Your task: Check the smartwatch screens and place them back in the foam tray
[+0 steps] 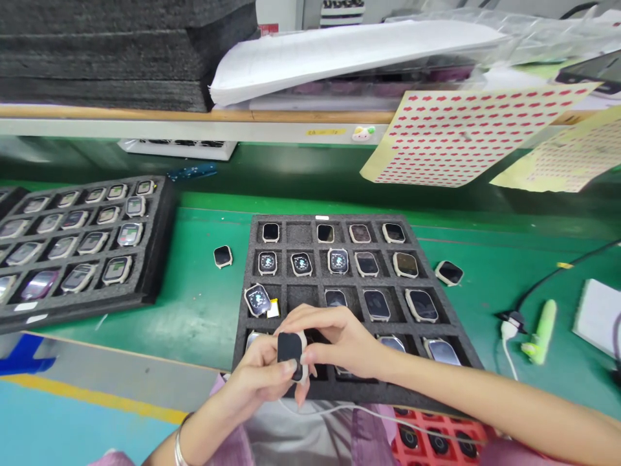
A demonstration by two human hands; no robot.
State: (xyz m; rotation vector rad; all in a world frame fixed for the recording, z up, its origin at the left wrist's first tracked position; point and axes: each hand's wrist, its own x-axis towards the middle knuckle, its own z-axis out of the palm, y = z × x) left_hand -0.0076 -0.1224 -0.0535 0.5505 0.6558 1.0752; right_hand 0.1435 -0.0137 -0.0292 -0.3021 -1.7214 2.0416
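A smartwatch body (290, 349) with a dark screen and pale case is held between both hands, over the front of a black foam tray. My left hand (264, 372) grips it with the thumb on the screen's lower part. From the right, my right hand (334, 333) pinches the case edge with thumb and fingers. The foam tray (301, 298) holds several strapless watch bodies in its pockets; some screens are lit with a watch face. One lit watch (257, 300) sits tilted at the tray's left edge, beside a small white and yellow piece (273, 308).
Loose watch bodies lie left (223, 256) and right (449, 273) of the tray. Another filled foam tray (160, 259) stands at the left. A white cable plug (509, 328), a green pen-like tool (546, 330) and a notepad (599, 317) are right. Sticker sheets (466, 136) hang from the shelf.
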